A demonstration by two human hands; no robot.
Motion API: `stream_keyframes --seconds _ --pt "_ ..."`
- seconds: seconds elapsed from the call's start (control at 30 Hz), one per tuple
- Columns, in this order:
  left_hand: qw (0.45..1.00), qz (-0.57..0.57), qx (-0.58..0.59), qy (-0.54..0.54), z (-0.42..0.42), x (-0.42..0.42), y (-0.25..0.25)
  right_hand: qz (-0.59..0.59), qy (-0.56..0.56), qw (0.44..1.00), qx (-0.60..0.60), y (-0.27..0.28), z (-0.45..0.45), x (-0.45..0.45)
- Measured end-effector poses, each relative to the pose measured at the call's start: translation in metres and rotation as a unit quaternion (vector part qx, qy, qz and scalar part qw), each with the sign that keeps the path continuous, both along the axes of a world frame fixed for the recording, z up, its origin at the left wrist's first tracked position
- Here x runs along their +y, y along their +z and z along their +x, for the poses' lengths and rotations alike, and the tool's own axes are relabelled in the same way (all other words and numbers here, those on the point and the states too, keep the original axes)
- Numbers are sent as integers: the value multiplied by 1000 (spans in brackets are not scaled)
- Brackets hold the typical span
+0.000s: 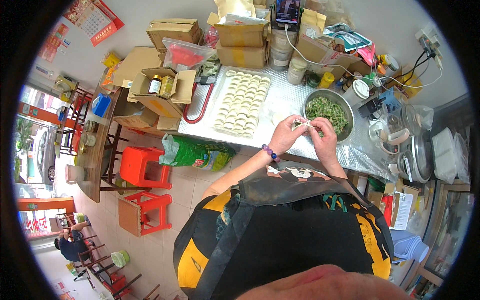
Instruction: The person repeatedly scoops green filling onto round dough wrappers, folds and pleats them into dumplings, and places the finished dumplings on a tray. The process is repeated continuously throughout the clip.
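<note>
Between the fingertips of both my hands is a small filled dumpling (pixel 300 125), its wrapper edges partly hidden by the fingers. My left hand (pixel 285 132), with a beaded bracelet at the wrist, pinches it from the left. From the right, the thumb and forefinger of my right hand (pixel 323 135) press on the same dough. Just beyond the right hand stands a steel bowl (pixel 350 112) of chopped green filling (pixel 327 112). Pale round wrappers (pixel 278 117) appear to lie left of the hands. Rows of folded dumplings (pixel 242 101) fill a clear tray (pixel 267 90) farther left.
Jars (pixel 297 69), cardboard boxes (pixel 242 41) and a phone (pixel 288 13) with a white cable (pixel 318 62) line the table's back. Pots and lids (pixel 416 150) crowd the right. Red stools (pixel 144 165) and a green bag (pixel 198 153) stand at left. A person (pixel 73 245) sits far off.
</note>
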State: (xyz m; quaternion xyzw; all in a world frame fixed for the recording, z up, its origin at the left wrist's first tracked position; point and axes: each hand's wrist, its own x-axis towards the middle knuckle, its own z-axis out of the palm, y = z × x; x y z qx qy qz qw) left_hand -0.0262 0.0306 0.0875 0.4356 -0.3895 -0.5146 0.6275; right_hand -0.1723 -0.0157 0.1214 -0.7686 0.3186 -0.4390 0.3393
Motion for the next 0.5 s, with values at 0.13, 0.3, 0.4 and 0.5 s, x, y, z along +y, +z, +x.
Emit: stream_keyframes --seconds 0.13,0.3,0.4,0.5 --pt "1000 -8 -9 -2 -1 -1 0 3 3 1000 -3 2 1 0" --pt "1000 -12 -6 -14 -1 -1 1 -25 0 1000 14 1 0 0" --pt "1000 -13 -13 -13 -1 -2 -1 -11 0 1000 20 7 1 2" --pt "1000 -17 19 -14 -2 -2 1 3 -16 1000 -2 12 5 4"
